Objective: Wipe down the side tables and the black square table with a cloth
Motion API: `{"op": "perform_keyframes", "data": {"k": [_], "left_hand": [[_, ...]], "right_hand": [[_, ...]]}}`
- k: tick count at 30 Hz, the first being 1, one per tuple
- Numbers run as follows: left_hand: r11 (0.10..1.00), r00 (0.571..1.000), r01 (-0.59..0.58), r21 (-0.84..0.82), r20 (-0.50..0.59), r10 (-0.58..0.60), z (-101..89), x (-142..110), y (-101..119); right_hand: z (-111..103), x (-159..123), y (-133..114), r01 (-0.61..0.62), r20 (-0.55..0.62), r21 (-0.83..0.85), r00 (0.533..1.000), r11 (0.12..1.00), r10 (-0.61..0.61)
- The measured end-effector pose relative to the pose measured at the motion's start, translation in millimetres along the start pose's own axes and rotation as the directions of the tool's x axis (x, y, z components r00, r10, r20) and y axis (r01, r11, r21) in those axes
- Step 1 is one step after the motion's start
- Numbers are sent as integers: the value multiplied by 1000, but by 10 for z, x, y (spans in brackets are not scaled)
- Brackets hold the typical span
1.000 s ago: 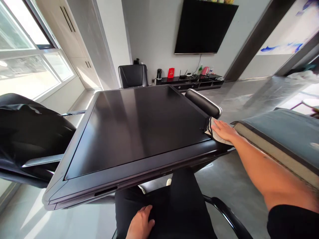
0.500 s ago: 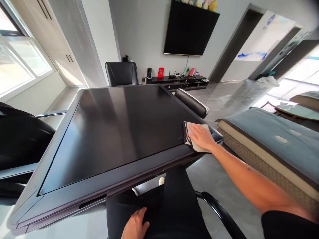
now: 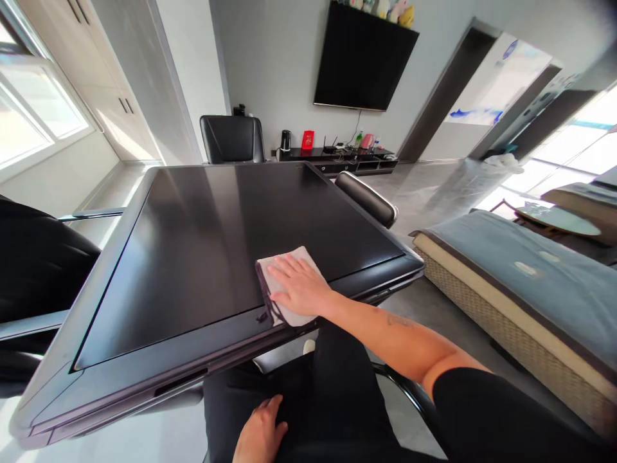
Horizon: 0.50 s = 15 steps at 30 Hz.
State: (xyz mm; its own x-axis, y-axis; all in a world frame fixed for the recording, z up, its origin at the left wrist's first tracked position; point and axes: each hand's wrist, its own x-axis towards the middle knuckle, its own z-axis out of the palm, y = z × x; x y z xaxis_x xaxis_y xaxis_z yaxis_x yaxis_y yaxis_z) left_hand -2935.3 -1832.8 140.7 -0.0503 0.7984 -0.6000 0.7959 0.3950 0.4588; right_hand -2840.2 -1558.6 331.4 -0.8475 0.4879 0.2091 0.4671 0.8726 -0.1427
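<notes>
My right hand presses flat on a folded light-grey cloth with a dark edge, its fingers stretched over the top. The cloth lies at the near edge of a large black-topped table, partly on the glossy panel and partly on the grey frame. Below the table, my left hand rests on my thigh in dark trousers. Its fingers are loosely bent, the thumb stands apart, and nothing shows in it.
Black chairs stand at the table's far side, left side and right side. A blue-covered bench runs along the right. Against the far wall is a low black cabinet beneath a television.
My right hand has slid the cloth leftward along the near edge, from the table's right corner to about its middle. My left hand stays on my thigh.
</notes>
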Motion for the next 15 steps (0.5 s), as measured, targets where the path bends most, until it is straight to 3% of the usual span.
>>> {"op": "perform_keyframes", "data": {"k": [6,15], "left_hand": [[1000,1000,-16,-13,3,16,-4,-10,-23],[995,998,-22,-98,-54,16,10,-46,-22]], "right_hand": [[264,617,-962,181,-33,71,983,981,-179],[735,1489,-2538,421,8,98,906,901,-424]]}}
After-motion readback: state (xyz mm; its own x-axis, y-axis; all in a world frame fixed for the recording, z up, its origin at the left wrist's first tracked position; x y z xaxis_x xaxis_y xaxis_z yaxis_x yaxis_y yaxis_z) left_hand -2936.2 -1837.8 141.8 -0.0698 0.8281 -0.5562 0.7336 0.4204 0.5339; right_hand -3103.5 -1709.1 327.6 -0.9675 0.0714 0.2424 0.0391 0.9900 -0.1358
